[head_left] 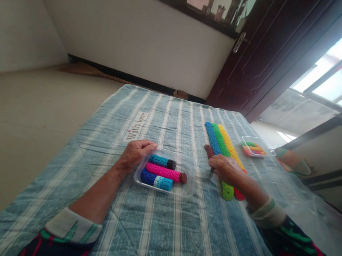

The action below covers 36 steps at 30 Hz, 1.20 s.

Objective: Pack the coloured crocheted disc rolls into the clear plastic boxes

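Observation:
My left hand (137, 153) pinches the upper left corner of a clear plastic box (189, 181). In the box lie a blue crocheted stick with a black end (159, 161), a pink crocheted stick with a brown end (163, 172) and a crocheted stick in dark blue, white and light blue (156, 180). To the right of the box, my right hand (224, 168) has its fingers closed around a brown crocheted stick (208, 150). Beside and partly under that hand are long crocheted strips: blue (212, 136), green (222, 140) and yellow to red (229, 142).
A second clear box (253, 154) with colourful sticks stands near the right edge of the table, on a striped blue cloth (152, 225). Clear plastic sheeting (294, 209) hangs at the right. A dark door (247, 63) and a white wall lie beyond.

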Motion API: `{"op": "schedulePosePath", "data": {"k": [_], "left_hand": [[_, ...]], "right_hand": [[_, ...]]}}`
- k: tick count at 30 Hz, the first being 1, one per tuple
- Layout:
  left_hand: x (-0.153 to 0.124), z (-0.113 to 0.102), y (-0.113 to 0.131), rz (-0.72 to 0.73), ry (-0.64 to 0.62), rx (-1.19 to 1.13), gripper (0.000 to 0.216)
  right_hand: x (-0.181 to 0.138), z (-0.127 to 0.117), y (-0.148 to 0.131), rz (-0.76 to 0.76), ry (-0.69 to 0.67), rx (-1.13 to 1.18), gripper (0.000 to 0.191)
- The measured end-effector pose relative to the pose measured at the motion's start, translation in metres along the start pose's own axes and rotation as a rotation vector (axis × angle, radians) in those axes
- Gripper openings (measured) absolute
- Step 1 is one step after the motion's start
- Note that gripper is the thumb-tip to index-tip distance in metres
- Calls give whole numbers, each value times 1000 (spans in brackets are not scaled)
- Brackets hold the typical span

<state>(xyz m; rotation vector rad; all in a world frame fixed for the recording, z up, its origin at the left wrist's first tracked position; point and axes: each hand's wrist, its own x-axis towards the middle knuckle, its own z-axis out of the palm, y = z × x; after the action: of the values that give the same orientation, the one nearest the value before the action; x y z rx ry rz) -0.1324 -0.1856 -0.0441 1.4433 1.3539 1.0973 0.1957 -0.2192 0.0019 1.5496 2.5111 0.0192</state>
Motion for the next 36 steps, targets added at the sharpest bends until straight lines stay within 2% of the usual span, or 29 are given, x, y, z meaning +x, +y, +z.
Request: {"op": "schedulePosePath", "data": {"k": [4, 7, 9, 14, 19, 23, 28, 31, 36], "left_hand": [[1, 0, -2, 2, -5, -18, 33], [1, 0, -3, -1, -14, -17, 32], [1, 0, -3, -3, -18, -17, 32], [0, 1, -1, 6, -19, -8, 32], [-2, 2, 1, 16, -17, 16, 31], [-2, 2, -1, 29, -17, 18, 30], [-2, 3, -2, 30, -12, 10, 28], [-1, 3, -2, 28, -17, 12, 28], [0, 2, -3, 33, -22, 27, 29]], "right_hand": [[-4, -18, -2, -53, 98, 199, 10], [-7, -37, -18, -245, 190, 393, 9], [-5, -48, -34, -377, 201, 451, 9], [10, -55, -73, -563, 68, 368, 11], [24, -48, -89, -693, -47, 196, 16], [28, -43, -92, -741, -90, 142, 16], [26, -38, -87, -751, -87, 294, 16], [24, -33, -79, -725, -24, 344, 19], [22, -24, -66, -660, 132, 229, 18]]}}
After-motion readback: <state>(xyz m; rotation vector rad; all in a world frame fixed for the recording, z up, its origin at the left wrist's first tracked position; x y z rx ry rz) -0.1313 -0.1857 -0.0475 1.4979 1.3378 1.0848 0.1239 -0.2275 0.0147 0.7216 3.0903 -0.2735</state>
